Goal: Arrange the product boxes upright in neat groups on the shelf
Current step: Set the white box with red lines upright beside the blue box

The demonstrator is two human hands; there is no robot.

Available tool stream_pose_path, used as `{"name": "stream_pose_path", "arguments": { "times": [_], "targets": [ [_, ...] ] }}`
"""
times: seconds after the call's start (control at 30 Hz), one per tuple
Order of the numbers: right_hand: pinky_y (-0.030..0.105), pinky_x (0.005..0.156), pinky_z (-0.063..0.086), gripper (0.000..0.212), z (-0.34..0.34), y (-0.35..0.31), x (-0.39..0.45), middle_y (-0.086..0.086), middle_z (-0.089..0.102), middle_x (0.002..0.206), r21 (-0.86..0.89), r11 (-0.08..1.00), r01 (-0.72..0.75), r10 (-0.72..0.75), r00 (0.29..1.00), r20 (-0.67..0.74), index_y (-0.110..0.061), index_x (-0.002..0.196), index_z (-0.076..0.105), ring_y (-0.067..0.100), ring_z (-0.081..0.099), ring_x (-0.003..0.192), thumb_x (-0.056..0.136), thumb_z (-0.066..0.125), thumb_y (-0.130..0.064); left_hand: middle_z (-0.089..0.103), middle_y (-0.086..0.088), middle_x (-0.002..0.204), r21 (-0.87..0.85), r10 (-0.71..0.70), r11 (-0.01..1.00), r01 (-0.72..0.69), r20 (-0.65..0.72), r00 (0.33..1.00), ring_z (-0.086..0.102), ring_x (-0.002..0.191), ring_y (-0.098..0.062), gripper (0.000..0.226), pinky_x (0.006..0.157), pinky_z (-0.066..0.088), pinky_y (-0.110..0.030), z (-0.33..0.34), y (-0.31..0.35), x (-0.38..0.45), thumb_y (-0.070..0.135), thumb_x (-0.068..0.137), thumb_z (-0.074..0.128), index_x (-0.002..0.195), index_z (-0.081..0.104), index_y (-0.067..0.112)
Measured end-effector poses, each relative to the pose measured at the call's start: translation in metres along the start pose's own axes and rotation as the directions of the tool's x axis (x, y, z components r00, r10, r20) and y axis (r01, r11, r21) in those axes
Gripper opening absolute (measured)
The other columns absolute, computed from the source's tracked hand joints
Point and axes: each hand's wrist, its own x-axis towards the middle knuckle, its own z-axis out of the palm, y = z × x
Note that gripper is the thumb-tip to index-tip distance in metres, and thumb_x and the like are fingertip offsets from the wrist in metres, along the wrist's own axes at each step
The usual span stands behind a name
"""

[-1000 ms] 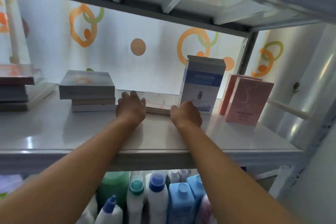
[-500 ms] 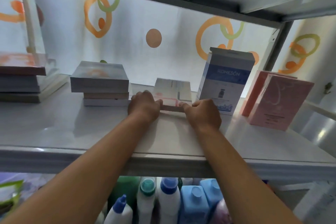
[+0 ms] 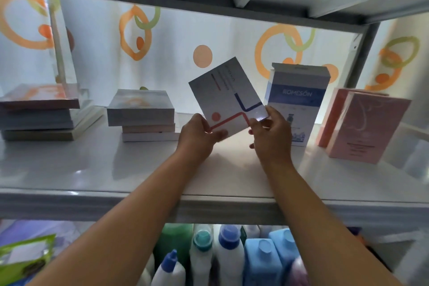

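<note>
Now I have the flat white box with red and blue lines (image 3: 226,97) up in the air, in the middle of the frame, tilted with its top leaning to the left. My left hand (image 3: 197,136) pinches its bottom left corner, thumb on the front. My right hand (image 3: 270,133) pinches its bottom right corner. Both hands are closed on the box, and it does not touch the white shelf (image 3: 69,169).

The box looks thin, light and stiff, like cardboard. Its front looks shiny, so I think it could slip if I hold it only by the corners. I would slide my fingers up to the long side edges and squeeze softly, so the thin sides do not dent.

Just to the right of it stands the blue and white Romesón box (image 3: 298,102), already upright. Further right the pink boxes (image 3: 364,125) stand together. On the left, a small pile of flat boxes (image 3: 141,115) lies on its side, and a bigger pile (image 3: 39,112) sits at the left edge of the frame. Those are not yet stood up.

I think the free spot beside the Romesón box is a good place to stand mine, set down gently because a thin box tips easily.
</note>
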Motion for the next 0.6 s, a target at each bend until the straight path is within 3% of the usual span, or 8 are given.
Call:
{"name": "stream_pose_path", "arguments": {
  "times": [0.2,0.3,0.4,0.5,0.6],
  "targets": [
    [0.049,0.079,0.060,0.037,-0.001,0.002,0.002,0.002,0.063,0.120,0.076,0.997,-0.007,0.008,1.000,-0.020,-0.026,0.129,0.049,0.024,0.067,0.099,0.095,0.061,-0.029,0.063,0.003,0.096,-0.043,0.029,0.999,-0.029,0.004,1.000,0.061,0.087,-0.018,0.033,0.066,0.047,-0.027,0.001,0.005,-0.006,0.027,0.078,0.081,0.094,0.053,0.018],
    [0.049,0.078,0.060,0.035,-0.003,0.007,0.006,0.003,0.062,0.122,0.139,0.988,-0.062,0.068,0.997,-0.043,-0.026,0.131,0.048,0.027,0.066,0.101,0.097,0.057,-0.025,0.066,0.000,0.094,-0.063,0.034,0.998,-0.031,0.043,0.998,0.067,0.084,-0.023,0.025,0.078,0.057,-0.042,0.003,0.007,-0.006,0.025,0.080,0.078,0.087,0.056,0.017],
    [0.048,0.079,0.060,0.035,-0.005,0.008,0.007,0.003,0.061,0.123,0.160,0.984,-0.082,0.089,0.995,-0.039,-0.026,0.132,0.047,0.027,0.066,0.101,0.098,0.055,-0.023,0.067,-0.011,0.088,-0.222,0.007,0.975,0.000,0.034,0.999,0.069,0.075,-0.027,0.024,0.079,0.058,-0.049,0.000,0.011,-0.006,0.017,0.081,0.077,0.080,0.055,0.011],
    [0.049,0.079,0.060,0.033,-0.004,0.006,0.007,0.002,0.062,0.120,0.176,0.981,-0.080,0.086,0.996,-0.027,-0.026,0.130,0.049,0.026,0.066,0.100,0.098,0.054,-0.021,0.064,-0.012,0.096,-0.395,-0.026,0.918,0.043,0.048,0.998,0.069,0.080,-0.026,0.038,0.073,0.060,-0.043,-0.006,0.013,-0.008,0.007,0.081,0.077,0.105,0.048,0.010],
    [0.051,0.080,0.059,0.035,-0.003,0.004,0.004,0.002,0.063,0.122,0.156,0.985,-0.071,0.078,0.996,-0.043,-0.028,0.130,0.048,0.025,0.065,0.102,0.096,0.055,-0.029,0.064,-0.003,0.095,-0.367,0.020,0.930,-0.002,0.045,0.999,0.069,0.079,-0.019,0.048,0.066,0.059,-0.032,-0.006,0.015,-0.009,0.011,0.082,0.077,0.118,0.046,0.016]
  ]
}}
